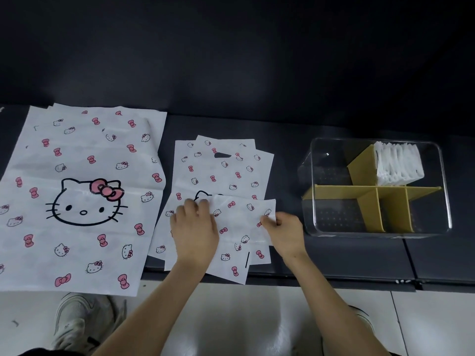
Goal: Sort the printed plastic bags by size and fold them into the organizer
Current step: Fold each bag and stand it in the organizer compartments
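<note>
A pile of large white bags (77,196) printed with cat faces and pink bows lies flat at the left. Beside it sits a fanned pile of medium bags (226,170) of the same print. On top of that pile lies a folded bag (239,227). My left hand (195,227) presses flat on its left part. My right hand (282,232) pinches its right edge between thumb and fingers. The clear organizer (437,201) with yellow dividers stands at the right; folded white bags (398,165) fill its far right compartment.
The dark table (334,253) has a front edge near my arms, with a pale tiled floor (257,317) below. A grey shoe (77,319) shows on the floor at lower left. A dark wall rises behind the table.
</note>
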A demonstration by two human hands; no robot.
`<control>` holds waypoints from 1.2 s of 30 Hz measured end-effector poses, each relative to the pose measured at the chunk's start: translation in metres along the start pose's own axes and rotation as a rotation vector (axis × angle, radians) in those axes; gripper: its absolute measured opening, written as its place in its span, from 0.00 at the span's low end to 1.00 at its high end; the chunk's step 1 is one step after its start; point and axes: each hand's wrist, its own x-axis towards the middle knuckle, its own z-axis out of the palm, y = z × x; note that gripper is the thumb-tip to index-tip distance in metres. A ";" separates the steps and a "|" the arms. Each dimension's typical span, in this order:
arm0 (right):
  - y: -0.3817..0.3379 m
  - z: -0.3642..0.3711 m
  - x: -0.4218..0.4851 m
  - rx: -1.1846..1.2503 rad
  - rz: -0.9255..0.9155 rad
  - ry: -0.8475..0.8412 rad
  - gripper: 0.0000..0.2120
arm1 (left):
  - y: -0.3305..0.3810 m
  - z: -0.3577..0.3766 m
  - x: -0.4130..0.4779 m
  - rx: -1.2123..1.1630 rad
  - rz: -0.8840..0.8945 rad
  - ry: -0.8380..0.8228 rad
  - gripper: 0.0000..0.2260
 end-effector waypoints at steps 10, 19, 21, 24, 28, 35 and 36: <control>-0.006 -0.002 -0.004 -0.083 -0.021 -0.016 0.11 | -0.004 0.025 -0.013 -0.018 0.355 -0.378 0.28; 0.022 0.018 -0.018 -0.991 -0.659 0.046 0.23 | -0.004 0.026 -0.014 0.040 0.307 -0.381 0.29; 0.033 0.009 -0.017 -1.039 -0.621 0.041 0.24 | -0.003 0.027 -0.013 0.050 0.309 -0.375 0.29; 0.025 -0.003 -0.020 -1.025 -0.575 0.102 0.28 | -0.003 0.027 -0.015 0.058 0.304 -0.376 0.29; -0.014 0.000 -0.005 -0.806 -0.587 0.164 0.24 | -0.002 0.027 -0.015 0.085 0.306 -0.373 0.28; -0.047 -0.012 0.018 -0.964 -0.372 -0.150 0.18 | -0.011 0.026 -0.001 0.084 0.485 -0.386 0.29; -0.050 -0.013 0.017 -1.009 -0.364 -0.168 0.16 | -0.014 0.026 0.002 0.073 0.538 -0.378 0.29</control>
